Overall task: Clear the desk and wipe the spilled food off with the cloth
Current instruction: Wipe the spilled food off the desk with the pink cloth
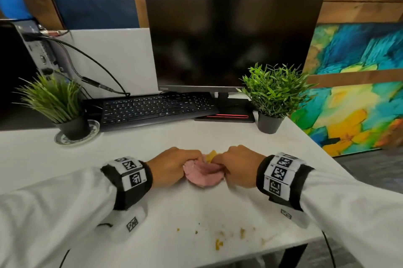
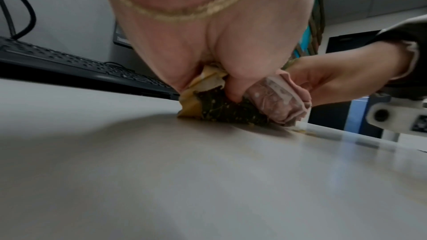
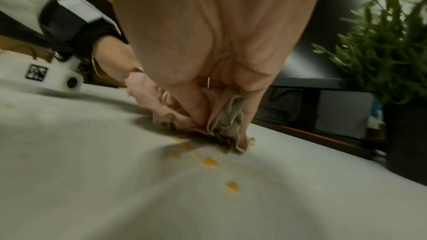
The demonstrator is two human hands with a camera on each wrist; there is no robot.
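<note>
Both hands are curled tight around one bunched pink cloth [image 1: 204, 172] in the middle of the white bench [image 1: 229, 136]. The left hand [image 1: 172, 166] grips its left end, fingers folded in, and the right hand [image 1: 237, 166] pinches the right end, thumb pressed into the folds. The cloth touches the bench surface. Small yellow food crumbs [image 1: 219, 243] lie scattered near the bench's front edge, apart from the cloth.
</note>
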